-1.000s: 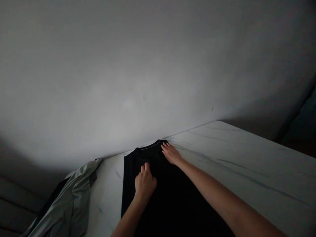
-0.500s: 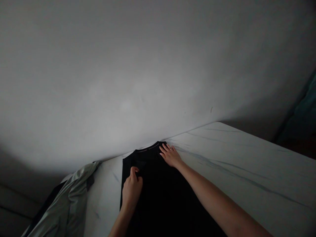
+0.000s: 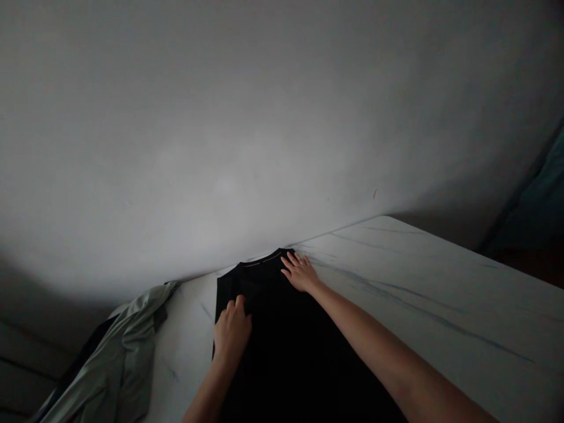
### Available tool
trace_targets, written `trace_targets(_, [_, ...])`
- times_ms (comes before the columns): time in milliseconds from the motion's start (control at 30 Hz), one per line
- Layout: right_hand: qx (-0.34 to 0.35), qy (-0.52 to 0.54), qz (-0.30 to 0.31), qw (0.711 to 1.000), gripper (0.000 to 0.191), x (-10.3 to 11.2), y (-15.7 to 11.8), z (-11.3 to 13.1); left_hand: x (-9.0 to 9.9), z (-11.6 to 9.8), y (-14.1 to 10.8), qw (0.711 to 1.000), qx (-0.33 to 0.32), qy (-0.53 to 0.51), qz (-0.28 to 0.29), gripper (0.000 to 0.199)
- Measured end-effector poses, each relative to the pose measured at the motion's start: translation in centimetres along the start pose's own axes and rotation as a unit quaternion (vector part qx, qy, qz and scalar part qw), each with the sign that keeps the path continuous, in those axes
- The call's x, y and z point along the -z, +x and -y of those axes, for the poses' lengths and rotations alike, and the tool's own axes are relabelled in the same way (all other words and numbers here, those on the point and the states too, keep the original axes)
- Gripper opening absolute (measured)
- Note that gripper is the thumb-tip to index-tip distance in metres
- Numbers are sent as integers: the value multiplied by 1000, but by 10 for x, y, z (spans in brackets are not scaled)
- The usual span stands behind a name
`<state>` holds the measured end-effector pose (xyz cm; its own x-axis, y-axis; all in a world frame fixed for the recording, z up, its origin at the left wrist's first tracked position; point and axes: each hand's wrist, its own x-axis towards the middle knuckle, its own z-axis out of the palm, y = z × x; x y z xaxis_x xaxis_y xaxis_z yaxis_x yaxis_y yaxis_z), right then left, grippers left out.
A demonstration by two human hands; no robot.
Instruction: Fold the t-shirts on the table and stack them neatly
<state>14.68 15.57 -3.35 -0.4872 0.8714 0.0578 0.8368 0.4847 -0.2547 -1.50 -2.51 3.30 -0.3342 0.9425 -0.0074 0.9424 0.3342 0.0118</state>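
A black shirt (image 3: 282,352) lies spread on the white marble-patterned table, its neckline toward the wall. My right hand (image 3: 300,273) rests flat near the shirt's far right corner, fingers spread and holding nothing. On the shirt's left part, my left hand (image 3: 232,329) is closed, with bent fingers at the dark cloth below the neckline. Its fingertips are partly hidden, and the cloth between them is hard to make out.
To the left, a grey-green garment (image 3: 126,358) is draped over the table's edge beside darker cloth. The tabletop (image 3: 418,282) stretches to the right. Its far edge meets a pale wall (image 3: 247,147). Teal fabric (image 3: 535,202) hangs at the far right.
My left hand has turned slightly, so more of its bent knuckles show. My right hand stays flat on the shirt. The view has shifted a little.
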Motion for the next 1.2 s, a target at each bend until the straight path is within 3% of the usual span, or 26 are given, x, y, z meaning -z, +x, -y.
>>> trace_targets(100, [-12,-11,46,999,58,14,-2,6,8,-14,-20,990,-130,-19,-52,14])
trace_targets(200, [4,-11,19,1000,59,22,-22,17,7,-27,-47,972,-226,-39,-50,16])
trace_targets(333, [69,25,-54,996,54,12,-85,31,-9,-35,-75,973,-229,-8,-31,27])
trace_targets(467, [90,48,-57,993,54,-5,-148,34,-19,-40,-83,976,-211,39,-31,26])
trace_targets(567, [99,46,-55,993,55,-8,-170,30,-18,-43,-83,976,-206,69,-27,30])
trace_targets(867, [120,34,-44,991,60,-2,-178,29,-17,-44,-89,968,-235,91,-20,31])
trace_targets(1000, [106,37,-3,994,60,1,-176,31,-4,-39,-94,969,-234,77,5,28])
trace_targets(1100, [95,55,29,994,59,8,-162,28,12,-32,-81,974,-224,43,8,28])
trace_targets(1200, [72,61,0,996,55,20,-131,22,22,-33,-48,974,-227,14,-18,33])
